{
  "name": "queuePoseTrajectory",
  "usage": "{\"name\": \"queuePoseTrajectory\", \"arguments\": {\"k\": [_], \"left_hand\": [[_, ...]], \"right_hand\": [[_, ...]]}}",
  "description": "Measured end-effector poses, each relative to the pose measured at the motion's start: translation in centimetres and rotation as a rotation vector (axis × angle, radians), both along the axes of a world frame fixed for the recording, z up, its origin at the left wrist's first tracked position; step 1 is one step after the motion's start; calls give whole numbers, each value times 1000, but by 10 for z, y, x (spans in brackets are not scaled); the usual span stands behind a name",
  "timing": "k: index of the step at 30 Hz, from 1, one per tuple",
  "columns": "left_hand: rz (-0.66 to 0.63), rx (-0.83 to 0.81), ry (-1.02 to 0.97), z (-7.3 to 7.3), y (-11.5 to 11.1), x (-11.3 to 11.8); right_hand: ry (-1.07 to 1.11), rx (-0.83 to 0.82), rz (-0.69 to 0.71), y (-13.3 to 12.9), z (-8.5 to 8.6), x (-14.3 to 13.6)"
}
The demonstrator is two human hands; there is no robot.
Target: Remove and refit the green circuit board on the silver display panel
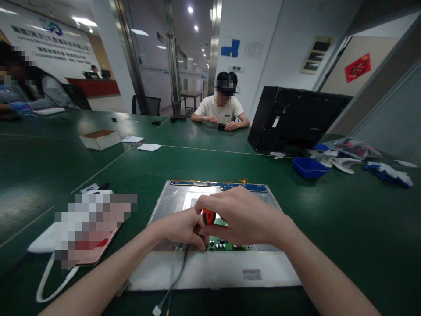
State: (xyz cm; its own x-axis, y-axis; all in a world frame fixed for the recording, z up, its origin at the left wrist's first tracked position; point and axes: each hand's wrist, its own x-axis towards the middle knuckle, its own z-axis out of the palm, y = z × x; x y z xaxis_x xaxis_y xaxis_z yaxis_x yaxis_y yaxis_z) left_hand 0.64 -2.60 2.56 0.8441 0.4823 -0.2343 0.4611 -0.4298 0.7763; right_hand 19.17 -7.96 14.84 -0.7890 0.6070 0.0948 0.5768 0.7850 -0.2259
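A flat metal display panel [217, 271] lies in front of me, with a blue circuit strip [197, 185] along its far edge and a green circuit board [226, 244] near its middle. My right hand [233, 215] is closed around a red and black screwdriver [209, 216] above the green board. Just left of it, my left hand [187, 227] rests low at the board, fingers bent together; what its fingertips pinch, if anything, is hidden. A grey cable [180, 274] runs from beneath my left hand over the panel's near edge to a white connector.
A pink phone [98, 243] with a white cable lies left. Farther off on the green table [184, 160] are an open box [100, 139], papers, a blue tray [309, 167], gloves [390, 172] and a large black monitor [296, 120]. One person sits opposite, another at far left.
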Motion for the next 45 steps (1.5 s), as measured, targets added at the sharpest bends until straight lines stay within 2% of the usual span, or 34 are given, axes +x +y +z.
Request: {"name": "queuePoseTrajectory", "arguments": {"k": [16, 35, 39, 45], "left_hand": [[-32, 34, 6, -1, 0, -1], [9, -66, -31, -3, 0, -1], [39, -36, -28, -4, 0, -2], [-7, 5, 24, -4, 2, -2]], "right_hand": [[-1, 8, 15, 0, 2, 0], [-4, 18, 47, -4, 2, -1], [5, 40, 42, -5, 2, -2], [7, 3, 28, -4, 5, 2]]}}
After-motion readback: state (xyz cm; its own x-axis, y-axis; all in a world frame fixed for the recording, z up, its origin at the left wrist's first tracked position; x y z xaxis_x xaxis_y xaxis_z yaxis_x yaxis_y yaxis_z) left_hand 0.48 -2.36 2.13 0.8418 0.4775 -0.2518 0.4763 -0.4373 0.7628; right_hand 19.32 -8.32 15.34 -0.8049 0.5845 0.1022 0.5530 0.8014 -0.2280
